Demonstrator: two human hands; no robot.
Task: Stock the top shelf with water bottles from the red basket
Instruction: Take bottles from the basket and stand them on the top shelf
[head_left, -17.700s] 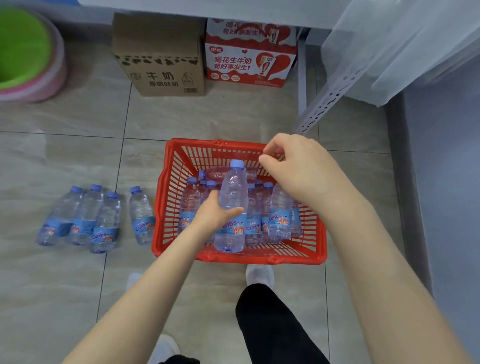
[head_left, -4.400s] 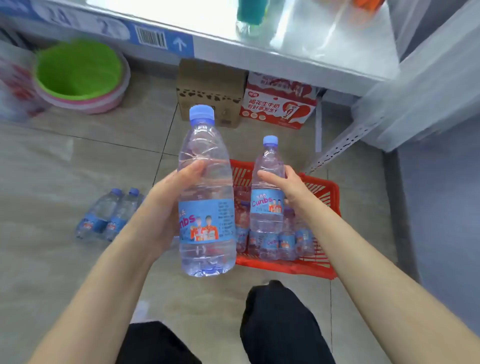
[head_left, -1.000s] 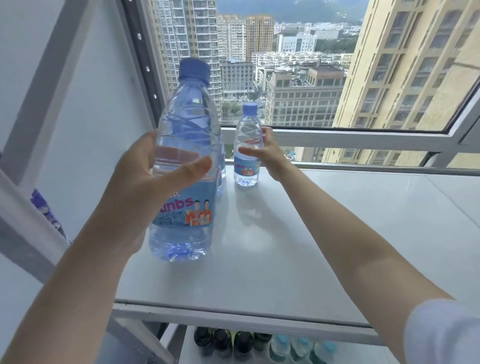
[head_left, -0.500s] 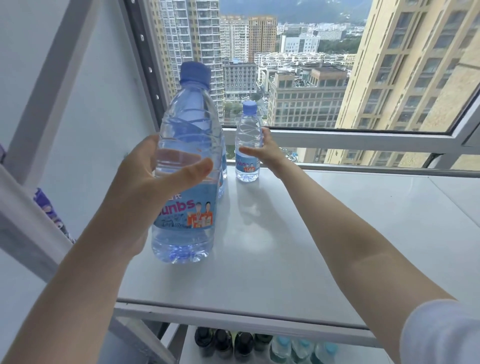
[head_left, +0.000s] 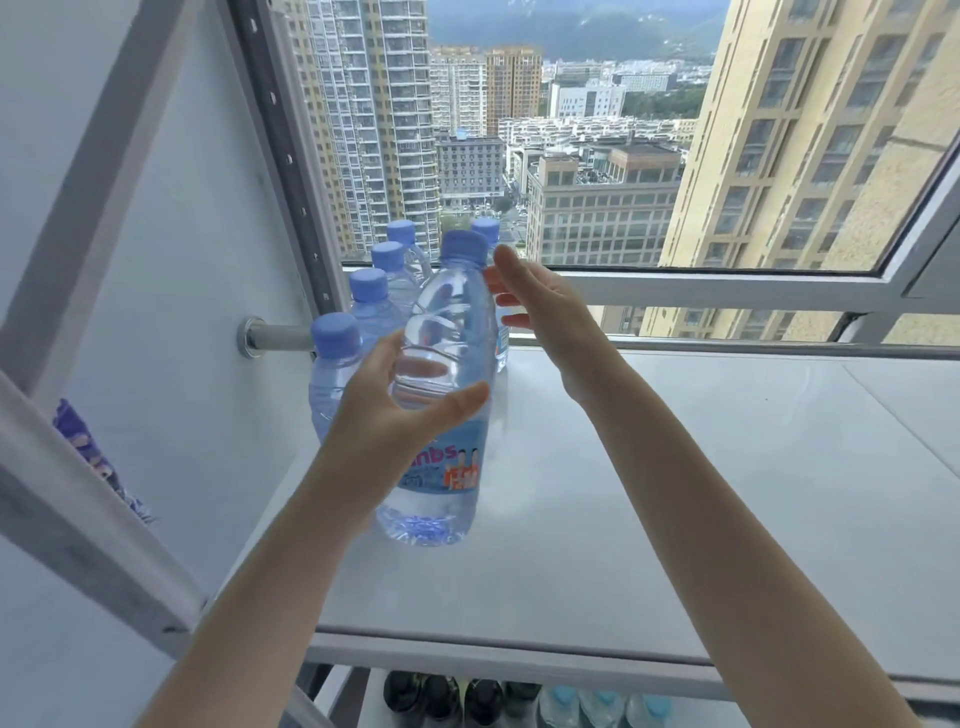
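Note:
My left hand (head_left: 387, 431) grips a clear water bottle (head_left: 447, 364) with a blue cap and blue label, upright at the left part of the white top shelf (head_left: 675, 467); I cannot tell if its base touches the shelf. My right hand (head_left: 540, 317) hovers open just right of the bottle's neck, fingers straight, holding nothing. Behind the held bottle stands another bottle (head_left: 486, 229), mostly hidden. A row of several blue-capped bottles (head_left: 368, 291) runs along the shelf's left edge. The red basket is out of view.
A window frame (head_left: 701, 291) runs behind the shelf. A metal rod (head_left: 275, 335) sticks out of the left wall by the row. A slanted shelf post (head_left: 78, 525) crosses the lower left. The lower shelf holds dark bottles (head_left: 441, 696) and blue-capped bottles (head_left: 597, 701).
My right hand has let go of its bottle at the back and opened. My left hand has carried its bottle further in towards the row on the left.

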